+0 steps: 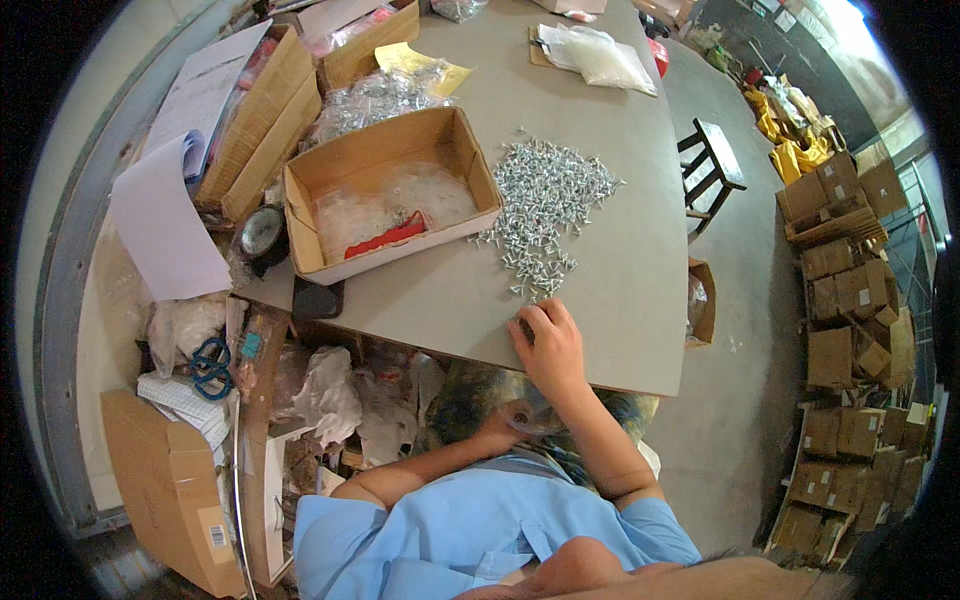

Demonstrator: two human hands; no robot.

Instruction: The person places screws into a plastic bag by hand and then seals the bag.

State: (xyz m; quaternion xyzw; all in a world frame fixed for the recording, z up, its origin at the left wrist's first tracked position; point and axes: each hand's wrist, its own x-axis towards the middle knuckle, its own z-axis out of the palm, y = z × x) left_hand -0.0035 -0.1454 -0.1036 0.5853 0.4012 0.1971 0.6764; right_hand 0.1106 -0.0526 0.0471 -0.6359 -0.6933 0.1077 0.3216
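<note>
A loose heap of small silvery screws is spread on the grey table. At its near tip my right hand rests on the tabletop, fingers curled down and closed. Whatever is between those fingertips is too small to make out. Below the table's front edge, close to my lap, my left hand is closed on a clear plastic bag. The bag's contents are hard to see. Left of the heap stands an open cardboard box with clear plastic bags and a red item inside.
Bagged metal parts and a carton with papers crowd the left. White packets lie at the far end. Blue-handled scissors are at lower left. A black stool and stacked cartons stand right of the table.
</note>
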